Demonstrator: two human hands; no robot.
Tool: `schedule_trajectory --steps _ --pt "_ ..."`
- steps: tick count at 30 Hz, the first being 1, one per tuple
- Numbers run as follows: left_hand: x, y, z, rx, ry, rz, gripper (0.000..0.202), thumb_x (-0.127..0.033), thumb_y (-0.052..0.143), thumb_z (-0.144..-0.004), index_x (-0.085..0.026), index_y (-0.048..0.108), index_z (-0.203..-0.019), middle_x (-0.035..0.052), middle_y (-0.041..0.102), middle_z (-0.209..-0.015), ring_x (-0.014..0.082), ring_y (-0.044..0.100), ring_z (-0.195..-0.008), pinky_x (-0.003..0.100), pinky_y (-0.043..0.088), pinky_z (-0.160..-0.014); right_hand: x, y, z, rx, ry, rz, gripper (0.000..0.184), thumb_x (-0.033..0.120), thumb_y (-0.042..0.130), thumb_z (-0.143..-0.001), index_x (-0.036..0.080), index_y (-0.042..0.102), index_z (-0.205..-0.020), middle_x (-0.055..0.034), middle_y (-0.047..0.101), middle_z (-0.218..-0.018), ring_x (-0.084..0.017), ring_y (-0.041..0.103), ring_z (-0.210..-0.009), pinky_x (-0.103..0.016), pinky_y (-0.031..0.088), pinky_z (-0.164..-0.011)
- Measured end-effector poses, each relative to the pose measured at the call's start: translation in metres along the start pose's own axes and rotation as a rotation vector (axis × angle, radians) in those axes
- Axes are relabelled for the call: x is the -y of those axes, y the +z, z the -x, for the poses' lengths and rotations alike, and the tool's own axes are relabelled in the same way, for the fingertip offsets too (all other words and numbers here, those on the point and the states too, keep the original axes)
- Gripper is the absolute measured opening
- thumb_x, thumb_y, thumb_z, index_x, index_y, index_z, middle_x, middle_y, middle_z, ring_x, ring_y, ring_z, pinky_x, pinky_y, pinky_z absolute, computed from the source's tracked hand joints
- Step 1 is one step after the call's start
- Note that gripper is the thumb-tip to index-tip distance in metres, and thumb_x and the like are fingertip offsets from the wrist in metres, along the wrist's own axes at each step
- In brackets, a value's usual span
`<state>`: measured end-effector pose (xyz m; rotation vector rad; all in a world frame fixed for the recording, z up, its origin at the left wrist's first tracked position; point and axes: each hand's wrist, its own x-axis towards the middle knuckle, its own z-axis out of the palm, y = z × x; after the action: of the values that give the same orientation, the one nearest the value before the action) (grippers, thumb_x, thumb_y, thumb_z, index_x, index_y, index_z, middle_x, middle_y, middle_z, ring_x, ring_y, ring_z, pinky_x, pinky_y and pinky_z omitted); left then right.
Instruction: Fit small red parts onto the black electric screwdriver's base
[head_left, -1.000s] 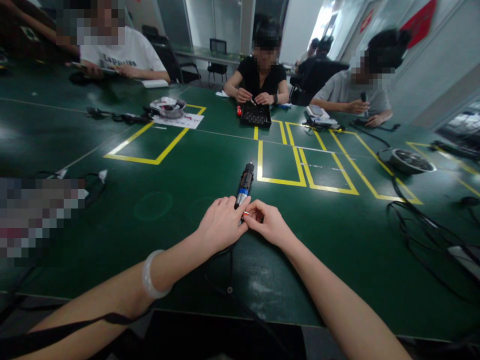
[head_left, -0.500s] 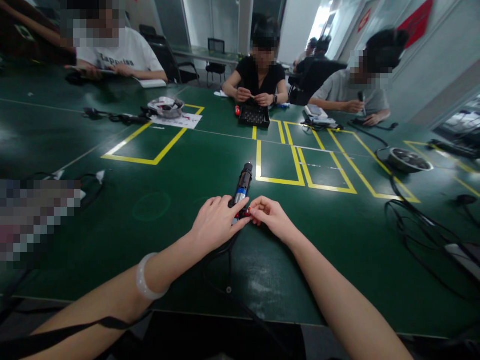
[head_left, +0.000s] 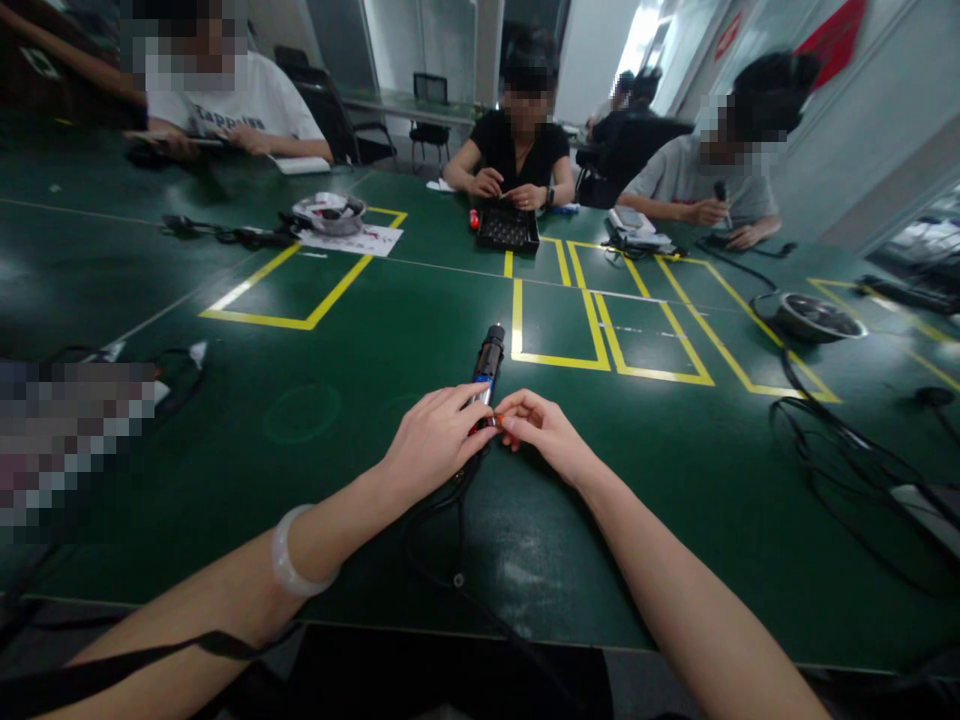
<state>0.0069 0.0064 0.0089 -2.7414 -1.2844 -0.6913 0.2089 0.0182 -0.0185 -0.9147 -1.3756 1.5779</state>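
A black and blue pen-shaped power tool (head_left: 490,362) lies on the green table (head_left: 337,330), pointing away from me, with its black cord (head_left: 442,530) trailing toward me. My left hand (head_left: 433,436) rests over the tool's near end, fingers curled around it. My right hand (head_left: 541,430) meets it from the right and pinches a small red part (head_left: 496,421) at that end. A pale bangle (head_left: 289,552) circles my left wrist.
Yellow tape rectangles (head_left: 559,335) mark the table beyond the tool. Black cables (head_left: 832,450) and a round metal fan (head_left: 814,317) lie to the right. Three people sit at the far side with a black tray (head_left: 509,230), a bowl (head_left: 328,212) and paper.
Both hands have slid slightly forward along the tool. The small piece between the fingertips, a thin light pin earlier, now shows as red.
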Motion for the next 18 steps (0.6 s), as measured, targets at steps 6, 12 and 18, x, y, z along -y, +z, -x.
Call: schedule_trajectory --steps 6,12,18 --pt "0.0002 0.0002 0.0013 -0.005 0.023 0.024 0.020 -0.033 0.060 -0.097 -0.017 0.068 -0.105 0.0094 0.063 -0.136 0.0255 0.062 -0.120 0.042 0.050 -0.101 0.0020 0.0026 0.0010 0.004 0.015 0.017 0.036 0.040 0.083 -0.075 0.018 0.061 -0.093 0.0024 0.063 -0.076 -0.009 0.057 -0.061 -0.021 0.044 -0.054" --pt "0.0005 0.0009 0.0015 -0.030 0.037 0.040 0.020 -0.035 0.062 -0.096 -0.016 0.066 -0.100 0.0089 0.065 -0.133 0.0248 0.063 -0.118 0.041 0.049 -0.101 0.0018 0.0004 0.0010 0.010 0.016 0.075 0.037 0.045 0.080 -0.076 0.018 0.059 -0.090 0.0018 0.063 -0.076 -0.009 0.056 -0.060 -0.022 0.043 -0.052" --pt "0.0023 0.0016 0.0001 -0.034 0.064 0.038 0.022 -0.035 0.061 -0.096 -0.016 0.069 -0.103 0.0085 0.067 -0.131 0.0240 0.063 -0.118 0.042 0.048 -0.105 0.0010 -0.0008 0.0019 0.068 -0.077 0.126 0.032 0.036 0.078 -0.079 0.018 0.060 -0.099 0.0007 0.062 -0.085 -0.009 0.053 -0.065 -0.023 0.042 -0.058"
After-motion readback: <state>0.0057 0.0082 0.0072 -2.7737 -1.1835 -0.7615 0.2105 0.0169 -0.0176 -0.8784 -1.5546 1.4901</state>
